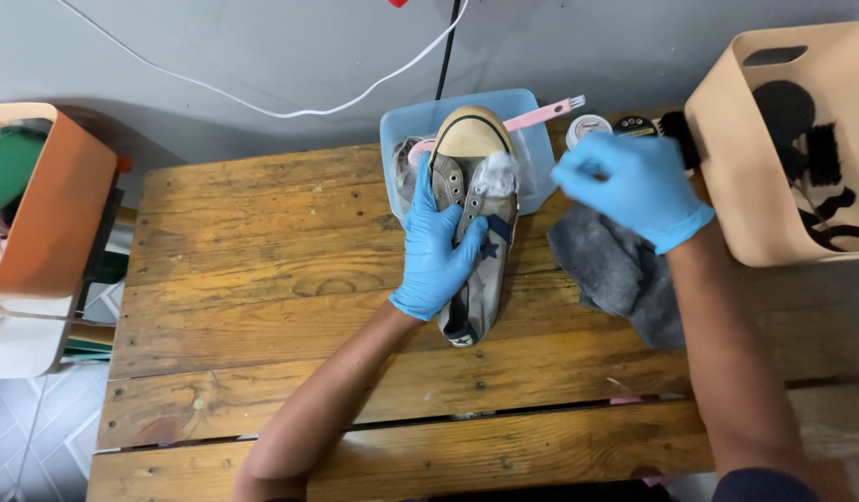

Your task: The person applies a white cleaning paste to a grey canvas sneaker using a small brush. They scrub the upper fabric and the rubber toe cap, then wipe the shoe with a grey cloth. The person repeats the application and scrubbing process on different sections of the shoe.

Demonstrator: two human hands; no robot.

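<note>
Two blue-gloved hands: left grip (439, 246) around grey canvas sneaker (474, 223), right (634, 181) loosely curled, empty.

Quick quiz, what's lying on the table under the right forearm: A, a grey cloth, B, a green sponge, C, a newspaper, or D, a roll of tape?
A: a crumpled grey cloth lies on the wooden table beneath the right hand, beside the shoe.

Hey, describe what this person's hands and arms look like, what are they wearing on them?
Both hands wear thin, snug blue disposable gloves that end just past the wrist: the left hand and the right hand. The glove cuffs look slightly rolled at the edge. Both forearms are bare below the gloves, with no watch or jewellery visible. At the lower right edge, a bit of dark navy sleeve shows on the right arm.
</note>
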